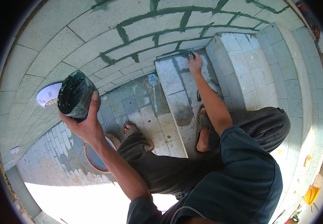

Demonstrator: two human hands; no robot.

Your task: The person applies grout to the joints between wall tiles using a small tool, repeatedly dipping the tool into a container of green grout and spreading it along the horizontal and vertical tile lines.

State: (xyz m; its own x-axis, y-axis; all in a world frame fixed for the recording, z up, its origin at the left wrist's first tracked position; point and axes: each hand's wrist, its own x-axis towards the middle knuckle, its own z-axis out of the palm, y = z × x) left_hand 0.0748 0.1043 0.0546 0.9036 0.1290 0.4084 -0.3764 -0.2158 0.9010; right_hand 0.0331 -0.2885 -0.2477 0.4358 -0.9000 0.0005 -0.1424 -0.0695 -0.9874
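Observation:
My left hand [87, 125] grips a round, deep cup [90, 89] from below, thumb against its side. Dark green grout is smeared over its inside and rim, and its mouth tips toward the left. My right hand [195, 64] reaches to the foot of the tiled wall [139, 31], fingers closed at a small dark green thing [186, 52] whose kind I cannot make out. Broad dark green lines cover many joints of the wall's pale tiles; joints further left are thin and uncoated.
A white oval fixture [48, 95] sits on the wall behind the cup. A clear plastic bottle [153, 84] lies beside the raised tiled step [171, 76]. Near my left foot stands a round basin [94, 164], partly behind my forearm. More tiled steps [245, 61] rise at right.

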